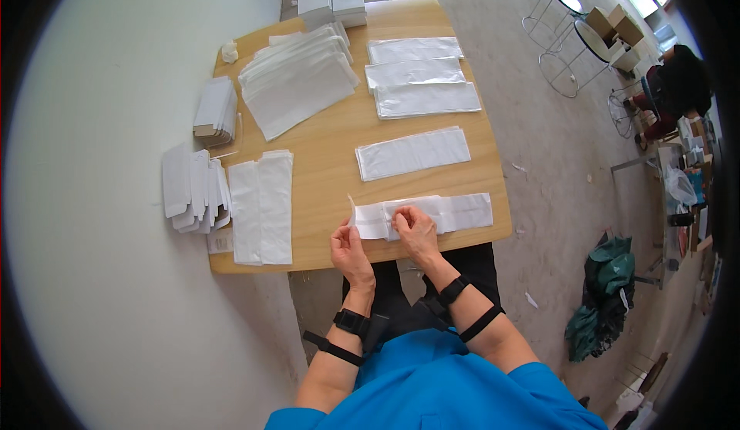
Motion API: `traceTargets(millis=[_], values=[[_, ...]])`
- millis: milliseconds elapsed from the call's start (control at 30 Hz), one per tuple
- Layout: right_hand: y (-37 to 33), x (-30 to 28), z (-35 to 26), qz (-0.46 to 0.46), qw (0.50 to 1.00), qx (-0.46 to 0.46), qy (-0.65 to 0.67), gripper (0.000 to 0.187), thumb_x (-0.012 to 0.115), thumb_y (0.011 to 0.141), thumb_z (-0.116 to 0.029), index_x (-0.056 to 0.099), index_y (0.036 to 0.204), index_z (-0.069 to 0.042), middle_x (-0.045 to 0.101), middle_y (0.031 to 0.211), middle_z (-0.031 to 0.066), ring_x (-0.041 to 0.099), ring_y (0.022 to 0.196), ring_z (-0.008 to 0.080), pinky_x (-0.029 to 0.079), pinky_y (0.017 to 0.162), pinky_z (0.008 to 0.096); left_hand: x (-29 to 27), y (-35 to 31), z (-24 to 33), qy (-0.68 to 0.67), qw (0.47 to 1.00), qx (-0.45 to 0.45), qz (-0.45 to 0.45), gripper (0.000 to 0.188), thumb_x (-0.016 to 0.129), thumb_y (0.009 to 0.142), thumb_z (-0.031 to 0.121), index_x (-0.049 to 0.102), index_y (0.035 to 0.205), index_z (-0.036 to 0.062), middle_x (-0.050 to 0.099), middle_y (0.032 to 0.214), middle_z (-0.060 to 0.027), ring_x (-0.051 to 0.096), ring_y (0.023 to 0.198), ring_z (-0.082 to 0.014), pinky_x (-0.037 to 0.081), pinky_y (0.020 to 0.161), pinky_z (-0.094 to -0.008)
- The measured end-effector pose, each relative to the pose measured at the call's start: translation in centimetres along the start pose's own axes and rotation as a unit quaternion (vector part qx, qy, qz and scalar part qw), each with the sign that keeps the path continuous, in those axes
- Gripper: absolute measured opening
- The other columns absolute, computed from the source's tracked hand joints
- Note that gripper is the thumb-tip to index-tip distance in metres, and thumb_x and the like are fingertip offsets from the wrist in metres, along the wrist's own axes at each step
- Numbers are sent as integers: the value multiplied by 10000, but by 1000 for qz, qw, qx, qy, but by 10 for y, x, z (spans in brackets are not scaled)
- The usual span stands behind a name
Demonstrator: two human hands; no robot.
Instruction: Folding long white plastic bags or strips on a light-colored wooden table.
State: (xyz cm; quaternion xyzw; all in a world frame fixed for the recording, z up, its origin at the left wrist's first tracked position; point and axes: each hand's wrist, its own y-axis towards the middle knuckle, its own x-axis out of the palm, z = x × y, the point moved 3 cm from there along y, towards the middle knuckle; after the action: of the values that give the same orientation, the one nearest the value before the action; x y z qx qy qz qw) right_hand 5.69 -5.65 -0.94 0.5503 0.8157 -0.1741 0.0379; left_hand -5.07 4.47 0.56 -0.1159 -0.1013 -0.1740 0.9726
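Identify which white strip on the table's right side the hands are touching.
The nearest strip: the left hand holds its left end, the right hand is over its middle. The single strip and overlapping strips beyond it are untouched.

A pale, wood-grained table with rounded corners (324,179) carries two white rectangular stacks (314,8) at its far end, a fanned pile of thin white sheets (301,83) and a small crumpled white wad (229,52). Flat white cartons (216,106) sit along the left edge, beside a smooth white folded bundle (262,208). Rightward lie three overlapping white strips (422,72), a separate white rectangular strip (412,153) and, nearest, a long white folded strip (467,210).
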Motion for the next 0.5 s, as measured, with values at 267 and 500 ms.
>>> traceTargets(millis=[267,500], values=[[-11,-35,-39,-14,987,98,128,386,637,867,-368,656,827,16,634,662,71,615,621,106,476,545,278,37,-29,40,316,903,238,-168,83,684,806,90,627,865,75,623,1051,-87,536,1009,-247,395,911,-377],[0,-56,-22,43,995,26,-88,304,668,783,-251,566,713,26,579,597,129,592,564,206,447,530,364,54,-43,31,403,846,283,-205,138,649,829,139,672,962,114,650,1064,4,535,986,-232,373,886,-341]])
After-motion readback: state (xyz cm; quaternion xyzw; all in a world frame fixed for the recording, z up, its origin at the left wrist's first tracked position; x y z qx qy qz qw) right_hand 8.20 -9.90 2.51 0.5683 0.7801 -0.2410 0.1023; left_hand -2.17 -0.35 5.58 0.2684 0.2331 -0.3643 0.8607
